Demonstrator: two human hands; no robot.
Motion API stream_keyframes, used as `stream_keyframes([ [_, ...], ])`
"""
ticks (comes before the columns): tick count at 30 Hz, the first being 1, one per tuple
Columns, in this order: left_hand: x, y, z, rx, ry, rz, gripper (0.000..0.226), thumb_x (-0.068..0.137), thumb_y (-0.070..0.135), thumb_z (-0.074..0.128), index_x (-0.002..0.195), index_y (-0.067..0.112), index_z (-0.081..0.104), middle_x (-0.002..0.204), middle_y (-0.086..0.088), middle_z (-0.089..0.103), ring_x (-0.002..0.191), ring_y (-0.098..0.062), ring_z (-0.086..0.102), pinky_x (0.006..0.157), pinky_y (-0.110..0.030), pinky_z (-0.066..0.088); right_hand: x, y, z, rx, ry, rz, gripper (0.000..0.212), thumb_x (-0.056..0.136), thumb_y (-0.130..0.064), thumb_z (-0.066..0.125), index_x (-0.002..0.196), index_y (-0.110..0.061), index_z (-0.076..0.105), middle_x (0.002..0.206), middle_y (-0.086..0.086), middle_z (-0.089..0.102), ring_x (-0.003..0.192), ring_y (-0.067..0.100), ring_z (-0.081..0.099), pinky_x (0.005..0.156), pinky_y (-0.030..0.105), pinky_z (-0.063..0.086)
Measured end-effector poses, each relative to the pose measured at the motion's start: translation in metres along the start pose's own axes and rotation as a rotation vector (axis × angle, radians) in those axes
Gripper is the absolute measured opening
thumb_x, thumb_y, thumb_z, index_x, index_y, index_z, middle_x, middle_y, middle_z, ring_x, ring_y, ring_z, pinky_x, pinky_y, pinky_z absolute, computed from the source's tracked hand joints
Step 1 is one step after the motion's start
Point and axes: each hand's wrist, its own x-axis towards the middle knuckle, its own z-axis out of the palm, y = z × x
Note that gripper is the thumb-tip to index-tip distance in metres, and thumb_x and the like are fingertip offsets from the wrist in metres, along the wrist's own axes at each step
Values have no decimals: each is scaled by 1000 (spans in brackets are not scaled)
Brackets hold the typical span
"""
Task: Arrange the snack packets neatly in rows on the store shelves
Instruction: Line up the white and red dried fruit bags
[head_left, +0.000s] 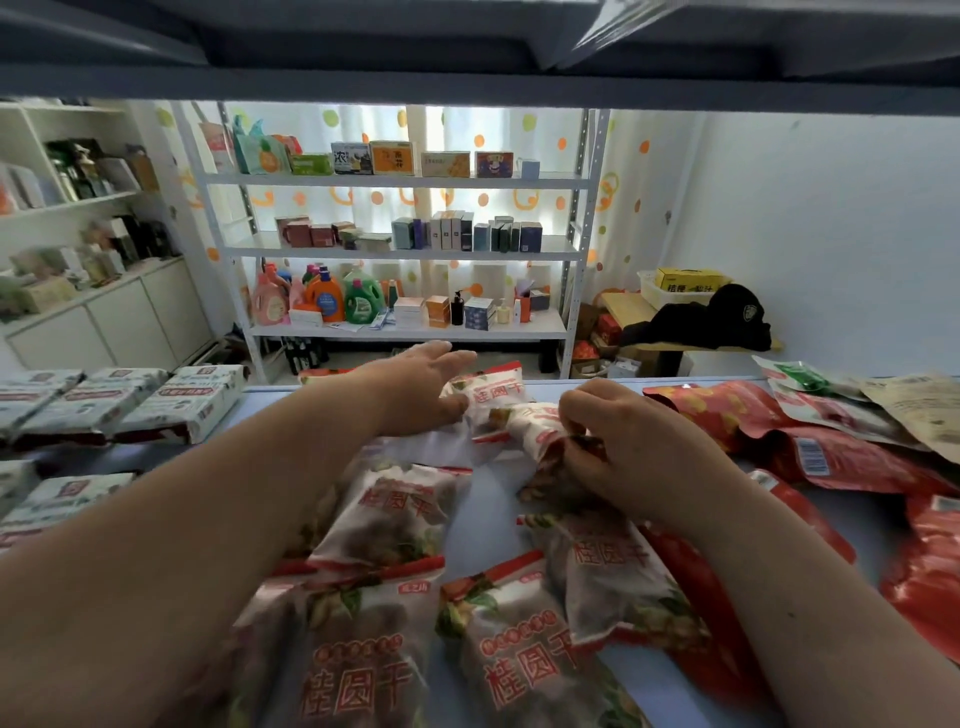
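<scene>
Several white-and-red snack packets with red characters lie on the blue shelf (488, 525): one near the middle (395, 512), two at the front (353, 660) (524, 654), and one at the right (613, 577). My left hand (421, 387) reaches to the far edge, fingers extended, resting on a packet (488, 392) there. My right hand (623, 441) has its fingers curled, pinching the end of a crumpled packet (540, 436) in the middle of the shelf.
White-green packs (171, 402) sit in rows at the left of the shelf. Loose red pouches (841, 457) and a beige packet (919, 410) are piled at the right. An upper shelf board (467, 78) hangs overhead. Behind stand racks with boxes and detergent bottles (332, 299).
</scene>
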Motion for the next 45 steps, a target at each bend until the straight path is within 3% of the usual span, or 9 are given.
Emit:
stream_keyframes([
  [5, -85, 17, -20, 124, 37, 162, 43, 94, 37, 47, 137, 44, 40, 143, 13, 45, 121, -11, 51, 98, -35, 47, -1, -5, -3, 0, 130, -26, 10, 91, -27, 55, 86, -19, 53, 91, -5, 54, 71, 12, 55, 59, 35, 52],
  [11, -142, 14, -2, 87, -103, 244, 43, 93, 43, 48, 134, 53, 42, 140, 28, 40, 120, 0, 46, 100, -31, 44, -3, -28, -3, 47, 173, -163, 8, 86, -23, 57, 83, -17, 53, 104, -2, 61, 85, 17, 60, 61, 36, 53],
  [20, -136, -14, 30, 25, 2, 204, 64, 83, 68, 26, 145, 55, 18, 148, 24, 24, 137, -7, 22, 112, -36, 29, -2, -46, 20, 40, -177, -222, 20, 83, -41, 52, 94, -26, 58, 117, -8, 57, 95, 14, 60, 73, 34, 53],
  [23, -134, -20, 33, -30, 10, 201, 65, 83, 68, 24, 147, 53, 21, 150, 23, 24, 139, -7, 18, 114, -38, 27, -1, -45, 21, 39, -206, -188, 24, 87, -51, 52, 97, -30, 59, 117, -12, 56, 98, 11, 59, 77, 34, 53],
  [30, -130, -23, 37, -56, 55, 213, 70, 80, 67, 24, 147, 47, 28, 150, 17, 30, 139, -13, 22, 114, -39, 26, -2, -53, 15, -45, -363, -83, 41, 88, -51, 42, 121, -32, 57, 148, -10, 42, 126, 14, 48, 97, 29, 39],
  [34, -135, -21, 24, -119, 146, 251, 49, 93, 51, 49, 141, 42, 44, 146, 11, 42, 133, -13, 37, 109, -38, 33, -4, -66, 10, -108, -494, -22, 29, 94, -41, 50, 121, -37, 56, 160, -15, 19, 138, 18, 37, 104, 38, 40],
  [36, -146, -21, 11, -157, 212, 234, 50, 92, 43, 54, 141, 41, 43, 146, 12, 41, 128, -13, 44, 101, -34, 41, -12, -72, 4, -31, -449, 16, 25, 95, -37, 52, 119, -39, 60, 159, -15, 22, 142, 16, 31, 111, 41, 34],
  [40, -188, -4, -6, -67, 296, 272, 56, 88, 55, 40, 142, 42, 37, 144, 14, 43, 121, -13, 51, 91, -30, 46, -49, -78, -12, 90, -144, 138, 24, 91, -43, 52, 112, -41, 64, 151, -17, 38, 139, 3, 31, 112, 37, 34],
  [45, -231, 32, 19, -25, 263, 467, 55, 94, 52, 26, 148, 44, 18, 150, 20, 29, 136, -6, 31, 110, -30, 34, -103, -83, -9, 17, -57, 377, 47, 83, -58, 44, 125, -44, 58, 151, -17, 37, 137, 5, 32, 105, 32, 34],
])
